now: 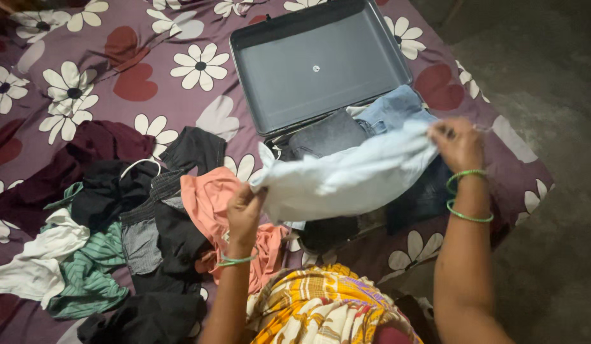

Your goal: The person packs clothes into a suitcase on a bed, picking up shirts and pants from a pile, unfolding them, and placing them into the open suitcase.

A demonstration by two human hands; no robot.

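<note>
Four risks, judged from how things lie now:

- State first: left hand (244,210) is closed, pinching one corner of the white cloth (346,175); right hand (460,143) is closed on the opposite corner. The cloth hangs stretched between them, above the open suitcase (321,70) on the bed (149,70).
- Slip: both grips look like fingertip pinches on bunched fabric. If either one loosens, that end probably drops, on the left toward the pink garment (209,197), on the right onto the folded clothes in the case.
- Uneven fold: the cloth sags and twists in the middle and the right corner sits higher than the left. Folding from this pose would likely give a skewed, creased result.
- Disturbing the packed stack: the grey piece (327,135) and the jeans (391,108) lie just under the cloth. A low sweep could drag them out of place. The cloth hides the rest of the case's contents, so I can't tell how tidy they are.
- Mix-up and snag: the loose pile (117,216) of dark, striped and white clothes lies near the left hand, and a dropped corner could tangle in it. The bangles (468,194) on the right wrist could catch a loose fold.
- Low light, so fabric edges are hard to read and the grip detail is uncertain.
</note>
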